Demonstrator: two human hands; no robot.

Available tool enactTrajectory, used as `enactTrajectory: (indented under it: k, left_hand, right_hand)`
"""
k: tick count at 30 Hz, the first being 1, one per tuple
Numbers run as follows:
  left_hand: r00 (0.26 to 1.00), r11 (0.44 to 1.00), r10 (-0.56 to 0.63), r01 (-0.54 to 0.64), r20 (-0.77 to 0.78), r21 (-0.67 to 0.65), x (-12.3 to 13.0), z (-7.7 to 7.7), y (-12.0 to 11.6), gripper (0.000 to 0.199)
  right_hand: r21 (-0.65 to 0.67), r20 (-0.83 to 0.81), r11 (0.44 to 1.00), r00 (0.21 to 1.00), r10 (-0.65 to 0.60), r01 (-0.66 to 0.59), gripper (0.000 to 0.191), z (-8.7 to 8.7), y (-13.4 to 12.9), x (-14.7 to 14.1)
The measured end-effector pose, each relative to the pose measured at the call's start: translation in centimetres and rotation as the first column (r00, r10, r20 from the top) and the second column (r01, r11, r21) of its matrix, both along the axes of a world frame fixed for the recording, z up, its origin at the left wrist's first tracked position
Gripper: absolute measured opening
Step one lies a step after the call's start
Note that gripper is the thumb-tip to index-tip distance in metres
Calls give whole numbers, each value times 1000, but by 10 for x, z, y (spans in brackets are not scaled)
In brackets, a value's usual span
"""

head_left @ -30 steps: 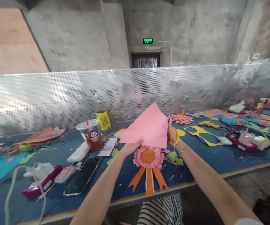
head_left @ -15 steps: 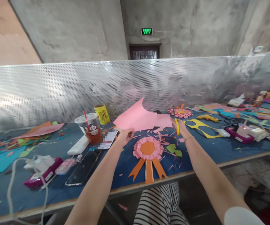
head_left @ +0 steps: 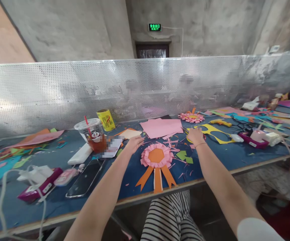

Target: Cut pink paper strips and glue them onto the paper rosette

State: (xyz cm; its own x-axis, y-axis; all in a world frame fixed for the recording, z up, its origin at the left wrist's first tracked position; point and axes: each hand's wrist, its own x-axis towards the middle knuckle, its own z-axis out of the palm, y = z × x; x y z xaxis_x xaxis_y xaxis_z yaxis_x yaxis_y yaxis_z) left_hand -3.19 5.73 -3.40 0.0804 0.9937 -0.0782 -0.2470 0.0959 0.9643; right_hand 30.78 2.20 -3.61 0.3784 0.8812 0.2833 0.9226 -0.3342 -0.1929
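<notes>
My left hand (head_left: 135, 144) is low over the blue tabletop, fingers stretched out and holding nothing. Just beyond it lie a flat pink paper sheet (head_left: 157, 128) and a cream paper piece (head_left: 131, 134). My right hand (head_left: 195, 135) is closed over yellow-handled scissors (head_left: 187, 131) down at the table, right of the pink sheet; its palm hides most of them. Between my forearms rests a paper rosette (head_left: 157, 156), with a ruffled pink rim, an orange centre and orange ribbon tails (head_left: 157, 180). Pink trimmings and green scraps (head_left: 184, 155) lie beside it.
At left stand a drink cup (head_left: 92, 135) with a straw and a yellow tape roll (head_left: 106, 119), near a phone (head_left: 85, 179) and a purple power strip (head_left: 40, 185). Another rosette (head_left: 191, 116), yellow cut-out paper (head_left: 216, 134) and a yellow glue gun (head_left: 220, 123) lie right.
The pink sheet, earlier raised in my left hand, now lies flat on the table, let go. My right hand has lowered the scissors from upright to the tabletop.
</notes>
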Motion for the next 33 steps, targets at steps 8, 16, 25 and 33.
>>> enactTrajectory:
  k: [8, 16, 25, 33]
  left_hand:
    - [884, 959, -3, 136, -468, 250, 4, -9, 3, 32]
    - [904, 972, 59, 44, -424, 229, 5, 1, -4, 26]
    - [871, 932, 80, 107, -484, 346, 14, 16, -18, 23]
    - [793, 834, 76, 282, -604, 475, 35, 45, -64, 25]
  right_hand:
    - [-37, 69, 901, 898, 435, -433, 64, -7, 6, -56]
    - [-41, 57, 909, 908, 416, -414, 31, -12, 8, -70]
    - [293, -172, 820, 816, 551, -492, 29, 4, 4, -71]
    - [664, -615, 579, 94, 783, -473, 38, 34, -20, -119]
